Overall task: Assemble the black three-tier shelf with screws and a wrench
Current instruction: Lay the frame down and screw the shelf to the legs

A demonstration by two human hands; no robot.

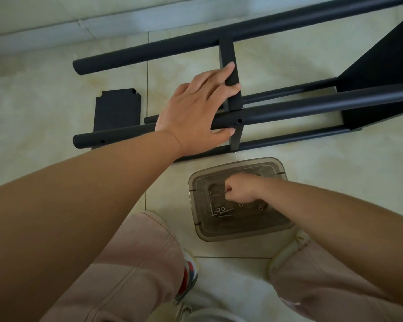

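Black shelf frame (289, 110) lies on its side on tiled floor (335, 182), partly assembled; long tubes run L-R, one panel fitted at far right. L hand (197, 112) rests on frame; fingers (221, 77) spread over upright middle shelf panel (230, 73), thumb (222, 132) hooked under near tube (312, 106); bare screw hole in tube just beyond thumb tip. Loose shelf panel (116, 110) flat on floor, left of L fingers, partly under tube ends. Clear plastic tray (239, 233) on floor directly below L hand, between person's knees; R hand (240, 189) inside it, fingers curled tight, appear to pinch small screw; exact item too small to confirm. Remaining screws & washers (220, 211) lie in tray just below-left of R fingers. Wrench not identified.
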